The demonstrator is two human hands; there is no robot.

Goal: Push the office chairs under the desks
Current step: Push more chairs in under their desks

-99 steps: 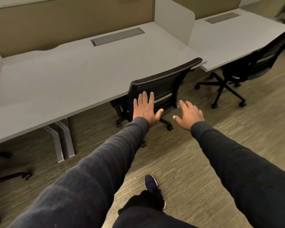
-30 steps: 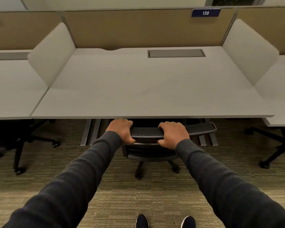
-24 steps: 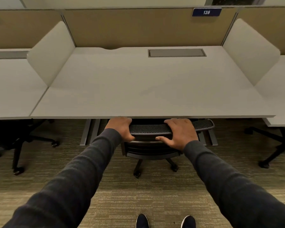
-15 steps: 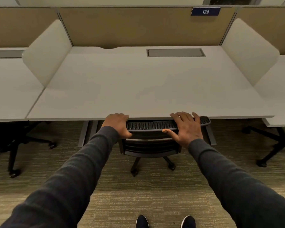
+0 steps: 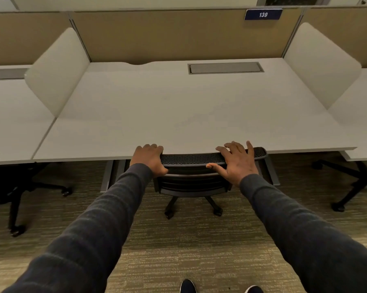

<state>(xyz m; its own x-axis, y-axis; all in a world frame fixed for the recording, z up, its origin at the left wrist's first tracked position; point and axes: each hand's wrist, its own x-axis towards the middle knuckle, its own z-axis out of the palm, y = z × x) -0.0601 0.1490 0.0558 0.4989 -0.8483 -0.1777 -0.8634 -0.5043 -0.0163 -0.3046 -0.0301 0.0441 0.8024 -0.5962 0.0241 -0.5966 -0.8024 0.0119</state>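
The right hand (image 5: pixel 236 162) is now lying open on the chair (image 5: pixel 196 166) backrest — no longer gripping like the left hand (image 5: pixel 149 158) — the seat sitting under the desk (image 5: pixel 178 115), suggesting this chair is finished.

The office chair (image 5: pixel 192 176) is black, with a mesh backrest whose curved top rail runs level just in front of the near edge of the desk (image 5: pixel 178 115); its seat is hidden beneath the desktop, and two castered legs of its base show on the carpet below. The desk is a pale grey, flat-topped workstation with a rectangular grey cable hatch set near its back edge, white rounded side screens at both ends and a tan partition behind.
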